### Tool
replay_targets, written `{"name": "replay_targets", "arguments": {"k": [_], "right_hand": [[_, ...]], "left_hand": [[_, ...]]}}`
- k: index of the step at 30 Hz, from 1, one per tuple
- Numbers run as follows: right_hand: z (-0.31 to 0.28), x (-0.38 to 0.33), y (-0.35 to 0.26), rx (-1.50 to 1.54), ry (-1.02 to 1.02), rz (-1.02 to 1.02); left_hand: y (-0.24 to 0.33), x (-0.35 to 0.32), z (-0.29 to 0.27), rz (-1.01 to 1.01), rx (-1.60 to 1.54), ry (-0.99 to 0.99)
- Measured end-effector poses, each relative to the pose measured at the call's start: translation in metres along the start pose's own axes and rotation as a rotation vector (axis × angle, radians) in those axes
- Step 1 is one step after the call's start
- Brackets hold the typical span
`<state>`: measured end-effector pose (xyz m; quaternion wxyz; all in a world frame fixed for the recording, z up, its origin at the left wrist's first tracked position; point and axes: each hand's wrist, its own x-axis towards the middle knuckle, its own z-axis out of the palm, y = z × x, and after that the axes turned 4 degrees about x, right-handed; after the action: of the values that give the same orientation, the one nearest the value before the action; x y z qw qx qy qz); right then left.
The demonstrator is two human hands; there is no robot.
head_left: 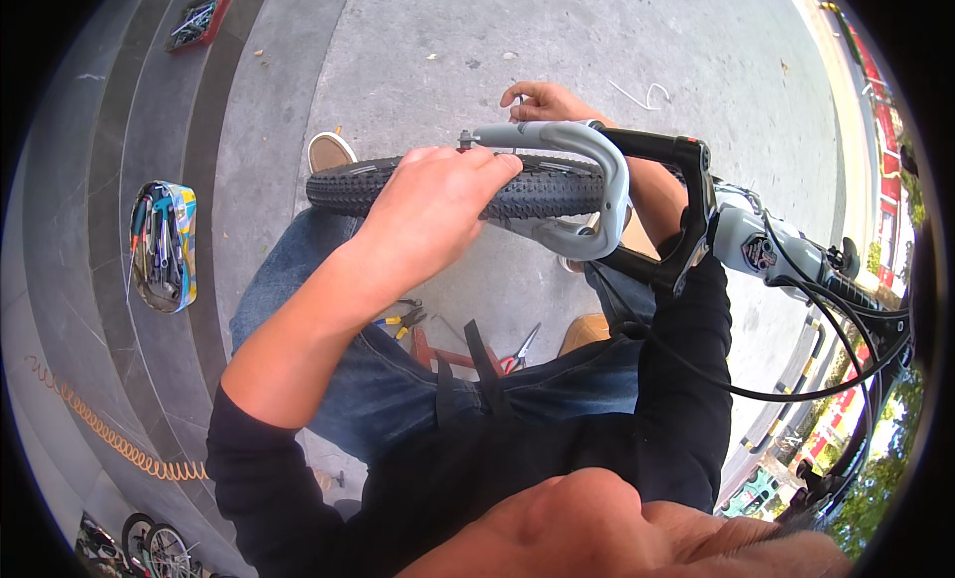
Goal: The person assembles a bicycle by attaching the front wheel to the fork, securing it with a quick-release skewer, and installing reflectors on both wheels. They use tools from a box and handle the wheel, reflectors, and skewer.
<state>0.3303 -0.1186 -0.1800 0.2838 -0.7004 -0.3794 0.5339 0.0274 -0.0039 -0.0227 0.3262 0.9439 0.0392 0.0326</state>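
A bicycle wheel with a black knobby tyre (547, 195) lies between the legs of a grey suspension fork (609, 205). My left hand (438, 195) is closed over the tyre, its thumb along the tread and its other fingers hidden behind. Past the fork's far leg, my right hand (549, 102) has its fingers curled in. A thin dark thing seems to be between its fingertips, too small to name. My right forearm passes behind the fork. A bolt-like axle end (466, 140) shows at the tip of the far fork leg, close to my left hand's knuckles.
On the steps at left stand a patterned pouch of tools (164, 245) and a red tray of small parts (197, 21). Scissors (519, 349) and pliers (406, 321) lie below my lap. Black cables (756, 391) hang from the bike; a coiled orange hose (119, 444) lies lower left.
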Motion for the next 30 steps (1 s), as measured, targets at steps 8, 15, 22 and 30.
{"name": "replay_targets", "arguments": {"k": [8,15,22,30], "right_hand": [[0.001,-0.004,-0.005,-0.083,-0.016,-0.006],[0.005,-0.009,-0.016,0.032,-0.077,0.000],[0.005,0.001,-0.013,-0.089,0.062,0.087],[0.006,-0.003,-0.011,0.183,0.009,0.118]], "left_hand": [[0.001,0.001,0.001,-0.019,0.005,-0.013],[0.000,0.001,0.002,0.001,0.009,0.011],[0.001,0.000,0.001,-0.002,0.003,-0.008],[0.001,0.002,-0.001,-0.007,0.006,-0.013]]}}
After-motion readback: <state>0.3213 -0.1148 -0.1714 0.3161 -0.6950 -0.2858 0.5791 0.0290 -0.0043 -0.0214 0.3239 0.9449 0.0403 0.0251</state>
